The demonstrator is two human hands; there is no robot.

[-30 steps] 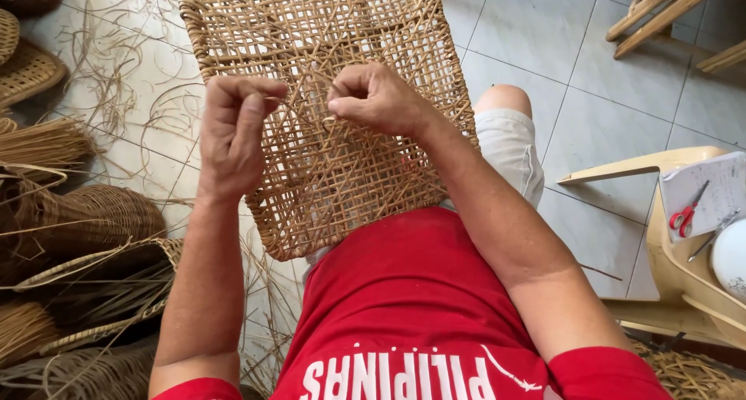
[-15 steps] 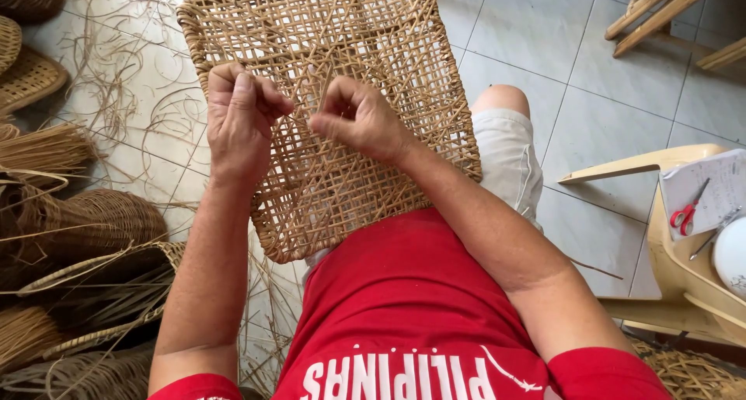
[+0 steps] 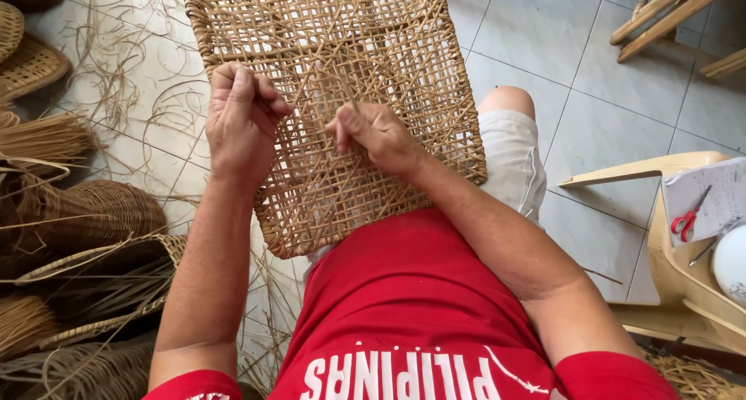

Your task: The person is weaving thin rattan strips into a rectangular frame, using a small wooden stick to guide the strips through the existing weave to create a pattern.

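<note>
— Where was the woven panel (image 3: 388, 66)?

— It lay on the person's lap, tilted over the tiled floor (image 3: 559, 50). The left hand (image 3: 241, 120) clenched its mesh; the right hand (image 3: 377, 136) pinched a thin strand (image 3: 342, 85).

— How would it handle?

— Probably light and springy, with brittle strands. It was best held by the thick rim, not the open weave.

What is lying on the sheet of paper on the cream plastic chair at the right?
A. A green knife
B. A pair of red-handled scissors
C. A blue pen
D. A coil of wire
B: a pair of red-handled scissors lies on the white sheet of paper resting on the cream plastic chair, well away from both hands working the woven cane panel.
</note>
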